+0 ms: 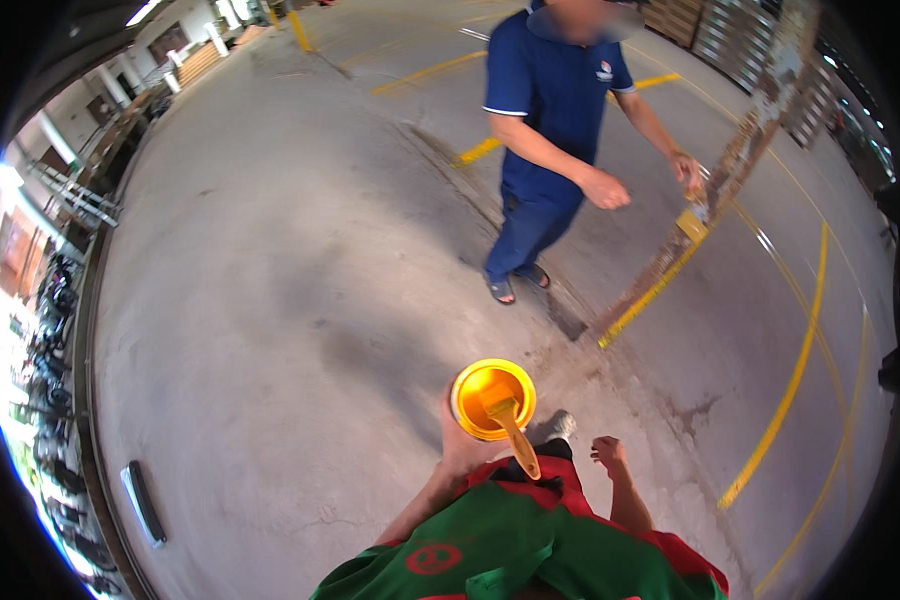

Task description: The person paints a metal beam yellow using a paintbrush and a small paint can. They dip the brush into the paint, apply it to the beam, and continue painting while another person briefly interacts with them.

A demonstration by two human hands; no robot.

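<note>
My left hand [457, 445] is wrapped round the side of an open can of yellow paint [454, 405], held upright in front of my body. A paintbrush [519, 441] stands in the can, its bristle end inside and its wooden handle leaning over the near rim. Apart from the can, to its right, my right hand [608, 452] hangs with loosely bent fingers and nothing visible in them. A rusty post [660, 265] rises ahead on the right, with yellow along its lower edge and a yellow patch higher up.
A co-worker [560, 150] in dark blue faces the post, one hand [686, 172] close to it. Yellow lines [805, 365] mark the concrete floor. A dark long object [143, 503] lies at the left. Motorbikes [52, 370] line the left edge; stacked pallets [735, 55] stand far right.
</note>
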